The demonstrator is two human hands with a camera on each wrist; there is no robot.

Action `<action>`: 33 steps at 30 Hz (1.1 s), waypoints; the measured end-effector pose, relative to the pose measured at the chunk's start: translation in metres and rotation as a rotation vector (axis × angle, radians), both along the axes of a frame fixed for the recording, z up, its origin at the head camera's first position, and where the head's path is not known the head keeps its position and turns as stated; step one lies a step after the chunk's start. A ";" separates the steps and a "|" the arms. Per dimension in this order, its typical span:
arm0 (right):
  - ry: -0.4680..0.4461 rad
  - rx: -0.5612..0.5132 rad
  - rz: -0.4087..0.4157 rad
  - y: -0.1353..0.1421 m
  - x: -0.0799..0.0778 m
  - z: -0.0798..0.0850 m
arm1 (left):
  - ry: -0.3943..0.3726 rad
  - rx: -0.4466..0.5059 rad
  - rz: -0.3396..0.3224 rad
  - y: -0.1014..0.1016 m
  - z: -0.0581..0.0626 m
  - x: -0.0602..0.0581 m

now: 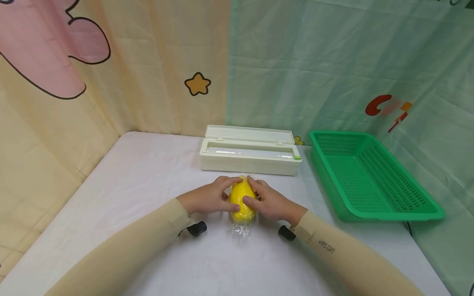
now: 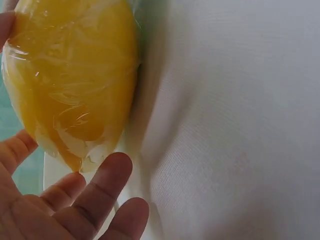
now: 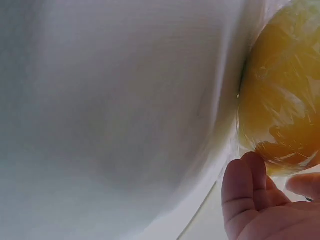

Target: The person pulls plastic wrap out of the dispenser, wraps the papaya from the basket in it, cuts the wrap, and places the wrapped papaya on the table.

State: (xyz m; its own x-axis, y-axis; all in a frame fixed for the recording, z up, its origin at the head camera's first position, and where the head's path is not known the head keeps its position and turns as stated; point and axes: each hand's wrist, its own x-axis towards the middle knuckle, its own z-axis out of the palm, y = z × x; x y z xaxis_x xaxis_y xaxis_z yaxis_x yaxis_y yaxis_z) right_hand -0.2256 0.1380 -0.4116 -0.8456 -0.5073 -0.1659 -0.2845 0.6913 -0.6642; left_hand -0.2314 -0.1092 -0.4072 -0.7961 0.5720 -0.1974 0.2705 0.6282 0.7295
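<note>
A yellow oval fruit [image 1: 242, 197] wrapped in clear cling film is at the middle of the table, close to its surface; its exact kind is hard to tell. A crumpled tail of film [image 1: 242, 231] sticks out at the near end. My left hand [image 1: 211, 197] holds the fruit from the left, thumb on the near side and index finger at the far end. From the right, my right hand [image 1: 272, 201] holds it too, with the thumb on top. In the left wrist view, film is bunched at the fruit's tip [image 2: 85, 162], beside several spread fingers.
Just beyond the hands stands a white cling film box [image 1: 252, 165] with its lid raised and a roll inside. A green perforated basket [image 1: 370, 176] is at the right. White cloth [image 1: 148, 172] covers the table, and printed curtains [image 1: 266, 74] hang behind.
</note>
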 end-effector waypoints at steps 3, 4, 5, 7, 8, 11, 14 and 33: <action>0.081 -0.020 0.026 0.004 0.003 0.003 | 0.002 0.015 0.001 0.000 0.002 -0.001; 0.133 -0.023 0.047 0.005 0.004 0.004 | 0.004 0.021 0.003 -0.001 0.002 -0.001; 0.193 -0.023 0.069 0.007 0.006 0.007 | 0.004 0.021 0.006 -0.001 0.003 -0.001; 0.326 -0.010 0.123 0.011 0.011 0.010 | 0.007 0.023 0.003 -0.001 0.004 0.000; 0.390 0.002 0.154 0.013 0.013 0.012 | 0.006 0.023 0.003 -0.001 0.004 0.000; 0.512 0.066 0.248 0.020 0.020 0.014 | 0.008 0.024 -0.003 -0.001 0.005 0.000; 0.524 0.109 0.314 0.023 0.025 0.013 | 0.020 0.015 0.004 -0.002 0.004 0.001; 0.538 0.116 0.268 0.014 0.029 0.002 | 0.381 -0.148 -0.094 -0.016 0.003 0.033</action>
State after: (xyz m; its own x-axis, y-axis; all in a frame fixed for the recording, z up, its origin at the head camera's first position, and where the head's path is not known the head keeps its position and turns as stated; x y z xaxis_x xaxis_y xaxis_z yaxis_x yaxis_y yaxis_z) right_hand -0.1966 0.1518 -0.4093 -0.6715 -0.7183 0.1820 -0.7331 0.6083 -0.3043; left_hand -0.1981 -0.1255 -0.4038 -0.7736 0.6335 0.0154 0.5650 0.6786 0.4694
